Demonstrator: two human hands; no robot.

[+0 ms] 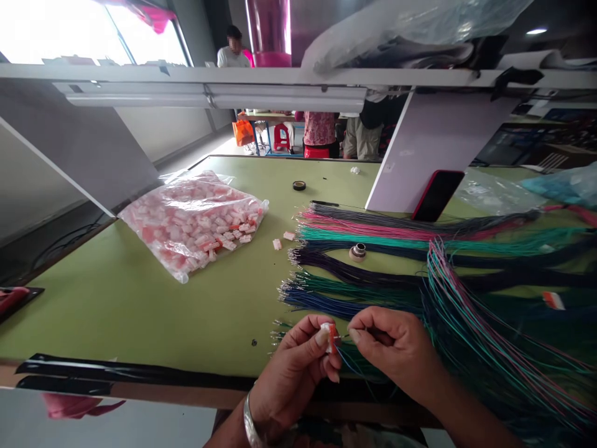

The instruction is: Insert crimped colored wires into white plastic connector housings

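My left hand (pixel 298 364) pinches a small white and red plastic connector (pixel 331 336) between thumb and fingers, just above the table's near edge. My right hand (pixel 396 348) is closed in a pinch on a thin wire (pixel 347 364), its tip held at the connector. Blue and green wires trail down from the connector. Bundles of coloured wires (pixel 373 255) lie fanned out on the green table (pixel 140 305) right behind both hands, with more wires (pixel 489 336) draped over my right forearm.
A clear plastic bag of pink and white connectors (pixel 196 221) lies at the left middle, a few loose connectors (pixel 283 240) beside it. A small metal ring (pixel 357 251) and a tape roll (pixel 299 185) sit farther back. A red phone (pixel 437 195) leans on a white panel. People stand beyond.
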